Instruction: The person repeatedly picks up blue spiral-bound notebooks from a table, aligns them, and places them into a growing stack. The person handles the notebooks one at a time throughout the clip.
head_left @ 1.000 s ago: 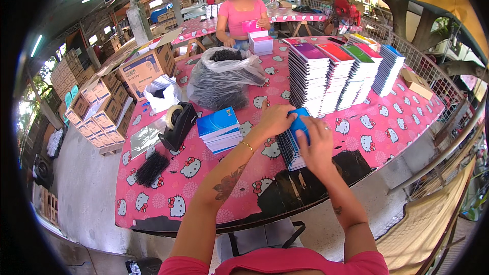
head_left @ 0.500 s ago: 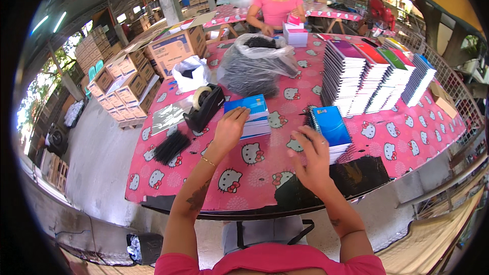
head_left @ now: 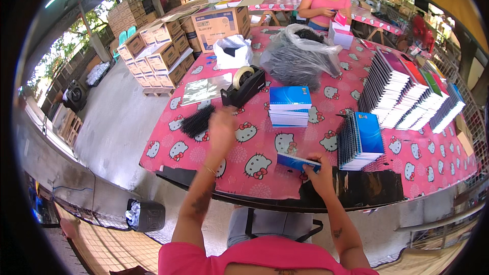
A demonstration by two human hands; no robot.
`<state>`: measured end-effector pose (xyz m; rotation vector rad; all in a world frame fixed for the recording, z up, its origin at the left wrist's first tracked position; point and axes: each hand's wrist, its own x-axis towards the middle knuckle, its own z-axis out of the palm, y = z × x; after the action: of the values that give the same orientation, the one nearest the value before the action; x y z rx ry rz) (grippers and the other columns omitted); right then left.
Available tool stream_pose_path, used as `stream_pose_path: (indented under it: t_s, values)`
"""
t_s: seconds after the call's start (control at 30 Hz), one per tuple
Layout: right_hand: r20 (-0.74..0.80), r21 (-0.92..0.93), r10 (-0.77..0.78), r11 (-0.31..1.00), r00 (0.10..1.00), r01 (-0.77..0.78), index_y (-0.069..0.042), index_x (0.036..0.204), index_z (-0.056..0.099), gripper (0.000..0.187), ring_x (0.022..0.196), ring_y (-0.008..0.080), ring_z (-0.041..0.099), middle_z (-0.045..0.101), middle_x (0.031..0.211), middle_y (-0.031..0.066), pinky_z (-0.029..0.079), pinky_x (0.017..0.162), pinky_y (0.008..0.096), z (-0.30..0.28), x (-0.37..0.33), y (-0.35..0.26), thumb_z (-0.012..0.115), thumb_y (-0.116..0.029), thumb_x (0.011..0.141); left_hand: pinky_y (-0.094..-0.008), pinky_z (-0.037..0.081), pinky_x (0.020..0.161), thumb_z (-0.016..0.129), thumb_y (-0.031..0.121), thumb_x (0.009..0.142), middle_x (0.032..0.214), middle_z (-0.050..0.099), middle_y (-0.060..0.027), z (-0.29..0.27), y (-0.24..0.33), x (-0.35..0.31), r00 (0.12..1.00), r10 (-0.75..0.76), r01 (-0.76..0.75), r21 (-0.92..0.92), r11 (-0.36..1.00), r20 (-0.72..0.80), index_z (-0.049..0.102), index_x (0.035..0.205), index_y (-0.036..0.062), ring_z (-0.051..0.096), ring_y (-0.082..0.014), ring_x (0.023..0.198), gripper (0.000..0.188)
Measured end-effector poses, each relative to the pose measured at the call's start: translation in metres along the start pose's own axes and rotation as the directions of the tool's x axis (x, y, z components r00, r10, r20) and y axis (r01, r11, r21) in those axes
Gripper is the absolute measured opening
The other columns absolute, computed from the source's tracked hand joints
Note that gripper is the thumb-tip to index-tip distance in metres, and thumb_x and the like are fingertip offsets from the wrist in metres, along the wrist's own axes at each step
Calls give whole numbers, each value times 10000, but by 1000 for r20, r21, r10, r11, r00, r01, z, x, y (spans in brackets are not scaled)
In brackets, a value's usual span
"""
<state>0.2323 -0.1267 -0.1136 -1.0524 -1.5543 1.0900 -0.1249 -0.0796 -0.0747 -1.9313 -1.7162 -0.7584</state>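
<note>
My right hand [head_left: 320,174] pinches one blue notebook [head_left: 293,162] at its right end, holding it low over the near part of the table. Over by the black spiral coils [head_left: 197,122], my left hand [head_left: 222,126] is smeared by motion, so its fingers do not show clearly. A stack of blue-covered books without visible coils [head_left: 290,107] stands at mid-table. To its right is a stack of coil-bound blue notebooks [head_left: 362,142]. A black tape dispenser [head_left: 244,87] sits just beyond my left hand, beside clear plastic sheets [head_left: 206,90].
Tall stacks of spiral notebooks [head_left: 389,91] line the right side. A plastic bag of black coils [head_left: 298,58] and a white bag [head_left: 233,51] stand farther back, near cardboard boxes [head_left: 219,28]. A co-worker [head_left: 326,5] stands across the patterned table [head_left: 244,181].
My left hand has left the mid-table blue stack and moved to the black coils. My right hand, free before, now holds a blue notebook. The whole view has swung left.
</note>
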Motion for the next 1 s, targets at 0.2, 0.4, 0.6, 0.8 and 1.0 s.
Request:
stream_pose_path:
  t_s: [0.2,0.4,0.6,0.8,1.0]
  values:
    - [-64,264,-18,964,998,35,-48,1168,525,395,985,154,604,641,1037,82,494,875,308,16,14,-2,712,29,828,-425,480,886,618,87,862,1112,620,-121,20,-76,-36,999,29,-25,136,990,-32,617,1142,14,586,-312,1016,289]
    - [108,283,197,933,974,-220,-46,1200,595,367,851,87,605,644,1047,35,527,692,224,8,8,-8,715,3,857,-402,504,819,611,94,875,945,585,-98,-4,-21,-50,995,2,-6,45,999,104,603,1171,75,598,-281,950,297]
    - [124,277,92,953,988,-124,-35,1169,676,276,784,52,574,644,973,-9,491,663,202,12,6,-4,698,-24,893,-362,505,669,640,43,892,875,601,-96,-29,28,-36,995,-43,72,-377,923,85,637,1156,68,611,-261,794,266]
    - [225,223,111,961,968,-162,-21,1231,652,321,777,47,555,646,1000,-6,450,678,206,7,7,9,679,-30,911,-336,503,608,688,35,884,869,667,-116,-58,105,-50,941,-96,321,-762,562,326,714,1076,34,655,-227,731,195]
    - [199,238,119,957,973,-166,-34,1222,661,315,739,37,526,642,939,-31,433,651,208,9,7,11,680,-31,908,-299,524,640,719,56,874,868,681,-97,-50,104,-51,973,-153,232,-745,625,175,725,1035,27,670,-196,755,164]
